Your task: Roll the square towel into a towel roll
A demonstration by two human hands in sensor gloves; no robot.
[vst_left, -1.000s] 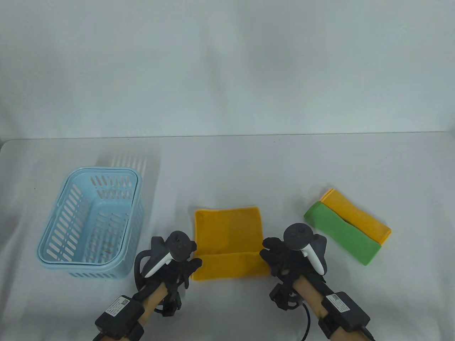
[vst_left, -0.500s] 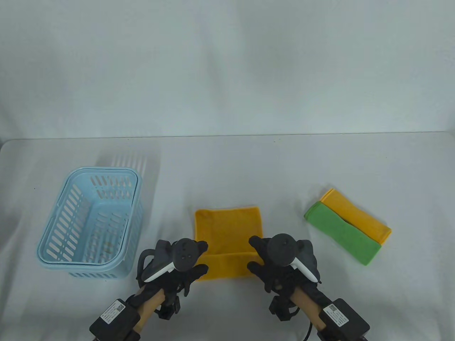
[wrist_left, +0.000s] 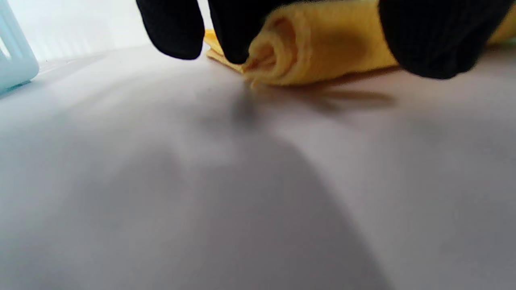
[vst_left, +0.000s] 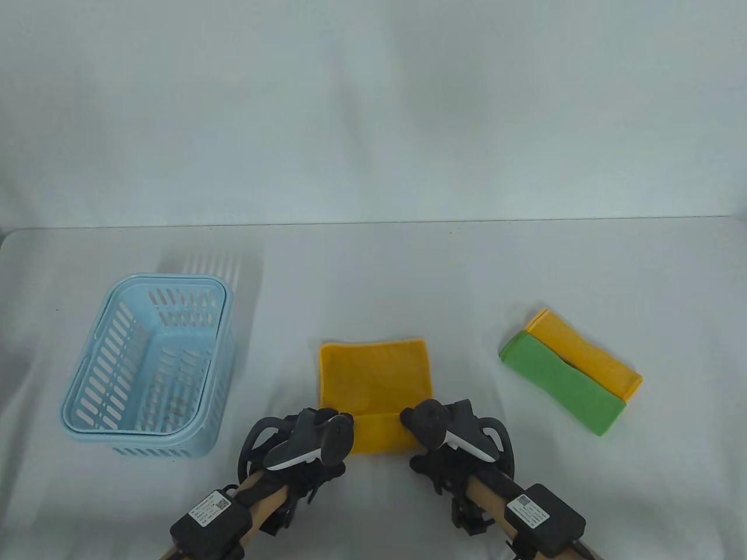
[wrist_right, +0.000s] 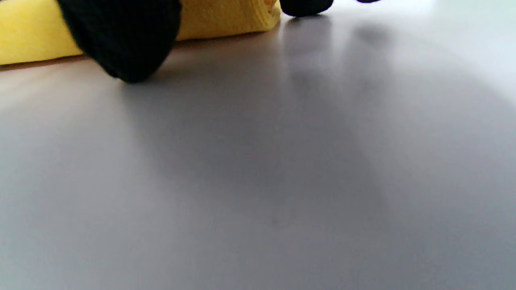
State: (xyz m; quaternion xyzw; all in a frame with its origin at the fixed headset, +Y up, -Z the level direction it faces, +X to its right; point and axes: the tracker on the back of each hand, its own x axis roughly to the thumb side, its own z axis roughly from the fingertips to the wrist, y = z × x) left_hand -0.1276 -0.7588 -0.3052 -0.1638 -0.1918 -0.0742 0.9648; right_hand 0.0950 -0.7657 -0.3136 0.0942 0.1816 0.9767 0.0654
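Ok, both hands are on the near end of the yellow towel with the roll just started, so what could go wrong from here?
The roll of the square yellow cloth towel looks loose at its left end, so it could slacken or telescope.

The left hand and right hand grip only the ends; the middle may lag and the roll go crooked.

The flat part lies unpinned on the smooth white table and may slide instead of winding.

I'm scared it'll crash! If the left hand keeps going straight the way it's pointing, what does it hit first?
Probably just more of the yellow towel: the left hand points away from the person, over its flat part. Beyond, the table looks free.
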